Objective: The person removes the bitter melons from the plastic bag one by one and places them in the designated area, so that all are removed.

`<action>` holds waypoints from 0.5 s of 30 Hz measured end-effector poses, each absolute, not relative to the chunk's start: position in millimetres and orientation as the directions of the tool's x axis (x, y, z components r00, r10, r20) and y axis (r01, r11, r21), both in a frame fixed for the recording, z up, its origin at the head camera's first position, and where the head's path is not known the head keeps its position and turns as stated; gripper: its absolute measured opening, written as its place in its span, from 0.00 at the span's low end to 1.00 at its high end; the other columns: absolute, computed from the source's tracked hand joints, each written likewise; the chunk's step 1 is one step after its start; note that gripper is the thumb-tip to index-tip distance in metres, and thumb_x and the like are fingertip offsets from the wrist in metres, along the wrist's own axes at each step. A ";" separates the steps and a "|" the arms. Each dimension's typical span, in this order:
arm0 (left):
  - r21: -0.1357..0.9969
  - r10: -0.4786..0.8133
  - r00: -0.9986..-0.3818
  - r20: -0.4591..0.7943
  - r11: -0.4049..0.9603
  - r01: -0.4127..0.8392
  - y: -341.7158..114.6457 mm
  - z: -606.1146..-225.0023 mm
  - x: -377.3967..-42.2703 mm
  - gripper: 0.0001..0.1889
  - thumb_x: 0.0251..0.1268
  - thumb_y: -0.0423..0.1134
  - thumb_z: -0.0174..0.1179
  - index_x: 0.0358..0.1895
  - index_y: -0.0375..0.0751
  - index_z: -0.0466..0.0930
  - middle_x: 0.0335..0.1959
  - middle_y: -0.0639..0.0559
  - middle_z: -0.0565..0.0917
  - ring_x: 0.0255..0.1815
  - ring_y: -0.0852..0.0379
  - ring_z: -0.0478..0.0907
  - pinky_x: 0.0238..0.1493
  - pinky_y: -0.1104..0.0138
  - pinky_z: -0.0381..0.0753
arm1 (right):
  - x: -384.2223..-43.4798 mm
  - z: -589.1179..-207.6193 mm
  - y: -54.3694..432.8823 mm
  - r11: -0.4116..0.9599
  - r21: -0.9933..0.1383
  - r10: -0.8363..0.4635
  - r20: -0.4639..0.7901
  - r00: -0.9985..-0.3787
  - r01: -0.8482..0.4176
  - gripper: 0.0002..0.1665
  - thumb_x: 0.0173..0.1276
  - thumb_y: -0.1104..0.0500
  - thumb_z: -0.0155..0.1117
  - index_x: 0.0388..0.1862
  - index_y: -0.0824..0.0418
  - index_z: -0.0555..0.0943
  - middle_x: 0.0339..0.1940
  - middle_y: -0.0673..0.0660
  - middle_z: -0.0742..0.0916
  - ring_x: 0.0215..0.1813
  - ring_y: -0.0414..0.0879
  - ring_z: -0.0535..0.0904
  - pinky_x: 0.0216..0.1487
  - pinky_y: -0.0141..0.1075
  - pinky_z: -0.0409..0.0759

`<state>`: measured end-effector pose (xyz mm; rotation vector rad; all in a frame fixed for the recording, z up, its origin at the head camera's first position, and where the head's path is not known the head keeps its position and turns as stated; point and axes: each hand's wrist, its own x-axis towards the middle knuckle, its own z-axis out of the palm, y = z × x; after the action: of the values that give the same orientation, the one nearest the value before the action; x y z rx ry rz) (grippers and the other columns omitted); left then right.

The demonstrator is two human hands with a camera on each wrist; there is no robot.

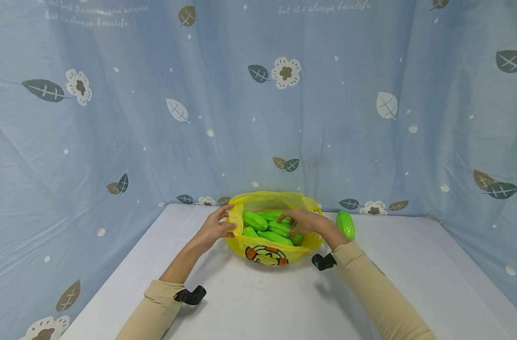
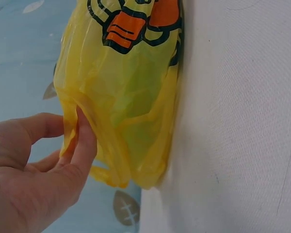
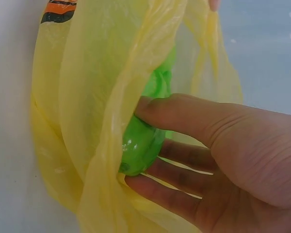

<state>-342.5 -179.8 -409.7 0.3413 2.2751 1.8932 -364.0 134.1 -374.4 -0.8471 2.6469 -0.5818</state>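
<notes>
Head view: printed yellow bag (image 1: 267, 256), glossy oblong green pieces (image 1: 279, 228) inside.

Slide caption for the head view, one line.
Left hand grips a yellow plastic bag on a white table; right hand is inside, among glossy green oblong pieces.

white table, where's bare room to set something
Free: white table between left sleeve and right sleeve, before the yellow bag; also right sleeve to curtain. Crowded: the bag, green vegetables and right hand inside, left hand at rim.

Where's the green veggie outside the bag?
Right of the yellow plastic bag in the head view, the green toy vegetable lies on the table near the curtain.
</notes>
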 end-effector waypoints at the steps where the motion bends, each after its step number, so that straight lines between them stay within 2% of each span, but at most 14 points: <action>1: 0.982 0.275 -0.961 0.018 0.173 0.068 -179.7 -409.7 -342.7 0.38 0.66 0.29 0.60 0.77 0.46 0.55 0.68 0.35 0.64 0.50 0.51 0.80 0.44 0.61 0.87 | -363.8 -373.9 135.1 0.737 -0.464 -0.612 -0.152 -0.776 -0.491 0.31 0.64 0.61 0.70 0.66 0.54 0.75 0.60 0.62 0.81 0.62 0.57 0.77 0.57 0.47 0.82; 5: 0.983 0.270 -0.963 0.017 0.174 0.066 -180.1 -408.9 -342.5 0.37 0.66 0.29 0.59 0.77 0.45 0.54 0.68 0.35 0.63 0.49 0.52 0.80 0.44 0.61 0.87 | -362.7 -371.0 139.0 0.710 -0.491 -0.634 -0.132 -0.762 -0.506 0.31 0.64 0.61 0.69 0.66 0.56 0.74 0.62 0.64 0.80 0.63 0.60 0.76 0.57 0.49 0.81; 15: 0.982 0.272 -0.962 0.017 0.178 0.067 -181.2 -408.6 -342.5 0.37 0.67 0.29 0.59 0.77 0.46 0.54 0.72 0.35 0.58 0.49 0.51 0.80 0.45 0.60 0.87 | -361.5 -368.7 149.5 0.701 -0.527 -0.619 -0.113 -0.777 -0.482 0.32 0.66 0.58 0.68 0.68 0.52 0.72 0.61 0.65 0.80 0.59 0.58 0.80 0.57 0.48 0.81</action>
<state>-342.5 -181.2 -408.6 0.3319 2.2812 1.8875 -361.5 149.5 -368.7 -0.8714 2.6292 -0.6979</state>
